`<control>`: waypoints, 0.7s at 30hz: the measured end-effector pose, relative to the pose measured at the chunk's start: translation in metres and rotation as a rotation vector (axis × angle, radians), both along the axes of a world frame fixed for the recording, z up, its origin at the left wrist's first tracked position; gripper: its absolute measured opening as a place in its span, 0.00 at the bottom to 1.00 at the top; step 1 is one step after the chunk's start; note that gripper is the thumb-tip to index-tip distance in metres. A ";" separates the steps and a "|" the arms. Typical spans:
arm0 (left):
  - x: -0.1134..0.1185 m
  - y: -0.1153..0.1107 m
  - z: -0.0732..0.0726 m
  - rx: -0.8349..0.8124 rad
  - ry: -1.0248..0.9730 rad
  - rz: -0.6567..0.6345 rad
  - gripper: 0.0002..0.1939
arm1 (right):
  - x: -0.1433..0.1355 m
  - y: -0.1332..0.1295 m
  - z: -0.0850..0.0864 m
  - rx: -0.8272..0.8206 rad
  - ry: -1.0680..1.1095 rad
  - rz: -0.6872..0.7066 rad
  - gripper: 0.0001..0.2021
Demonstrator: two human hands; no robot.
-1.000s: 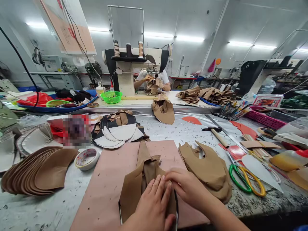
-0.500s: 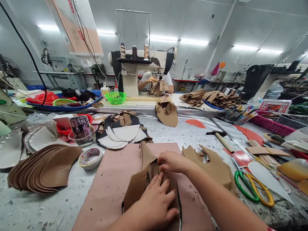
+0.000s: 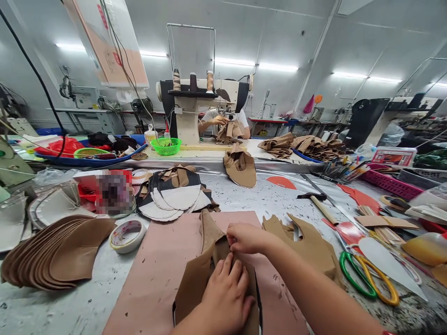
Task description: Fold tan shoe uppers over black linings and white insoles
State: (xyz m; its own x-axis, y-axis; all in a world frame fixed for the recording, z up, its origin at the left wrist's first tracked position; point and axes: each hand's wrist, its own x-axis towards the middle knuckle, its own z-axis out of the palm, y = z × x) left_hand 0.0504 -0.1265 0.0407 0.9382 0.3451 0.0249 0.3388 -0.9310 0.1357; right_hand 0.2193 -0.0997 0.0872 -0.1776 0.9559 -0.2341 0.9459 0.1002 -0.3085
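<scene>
A brown piece of shoe upper (image 3: pixel 195 284) with a dark edge lies on the pink board (image 3: pixel 167 251) in front of me. My left hand (image 3: pixel 226 291) lies on it with its fingers stretched forward, the fingertips at a fold near the middle. At the far end of that fold, my right hand (image 3: pixel 244 238) has its fingers pinched on the edge of the brown piece. A pointed tan flap (image 3: pixel 209 228) stands up just left of my right hand. The underside of the pinched edge is hidden.
Stacked brown pieces (image 3: pixel 70 256) and a tape roll (image 3: pixel 127 236) lie left. Brown cut pieces (image 3: pixel 314 246), scissors (image 3: pixel 370 279) and a hammer (image 3: pixel 324 209) lie right. Ahead, a person's hand (image 3: pixel 219 120) works at a sewing machine (image 3: pixel 188 111).
The view has shifted slightly, so the board and pieces appear a little lower and further left. My right hand keeps its pinch, and my left hand stays flat on the brown piece.
</scene>
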 end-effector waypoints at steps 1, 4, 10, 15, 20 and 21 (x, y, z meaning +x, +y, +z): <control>0.000 0.000 0.001 -0.003 0.007 -0.003 0.27 | 0.000 0.001 0.002 -0.022 0.002 -0.007 0.04; 0.002 0.001 0.001 0.000 0.015 -0.012 0.27 | -0.003 0.004 0.006 -0.053 -0.016 -0.039 0.05; 0.003 0.002 0.006 -0.070 0.013 0.013 0.25 | -0.012 0.014 -0.003 0.016 -0.073 -0.096 0.05; 0.004 0.004 0.007 -0.084 0.025 0.017 0.24 | 0.003 0.015 -0.018 0.185 -0.034 -0.242 0.07; 0.006 0.008 0.004 -0.058 0.034 -0.006 0.28 | 0.013 -0.008 -0.028 0.411 0.048 -0.425 0.04; 0.007 0.009 0.005 -0.064 0.041 -0.015 0.29 | 0.013 -0.014 -0.028 0.454 0.087 -0.446 0.04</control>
